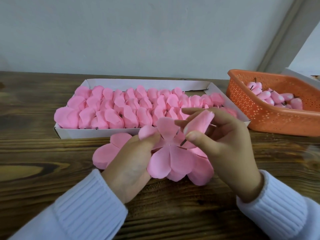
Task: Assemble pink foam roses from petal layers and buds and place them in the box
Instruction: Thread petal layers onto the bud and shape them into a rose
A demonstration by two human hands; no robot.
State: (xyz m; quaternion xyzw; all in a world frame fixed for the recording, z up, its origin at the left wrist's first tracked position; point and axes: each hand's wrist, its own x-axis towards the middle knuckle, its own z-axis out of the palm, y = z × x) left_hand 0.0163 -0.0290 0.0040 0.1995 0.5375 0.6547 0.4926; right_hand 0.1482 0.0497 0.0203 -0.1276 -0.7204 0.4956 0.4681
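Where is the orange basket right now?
In the head view, the orange basket sits on the wooden table at the far right, just beside the right end of the white box, with pink buds inside it.

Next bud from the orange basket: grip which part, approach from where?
Probably pinch a basket bud by its rounded pink body, from above: the orange basket is open on top and its walls block the sides. Those buds lie on their sides, thin dark stems sticking out; leave the stem free. The right hand pinches the held bud likewise, stem bare toward the petal layer.
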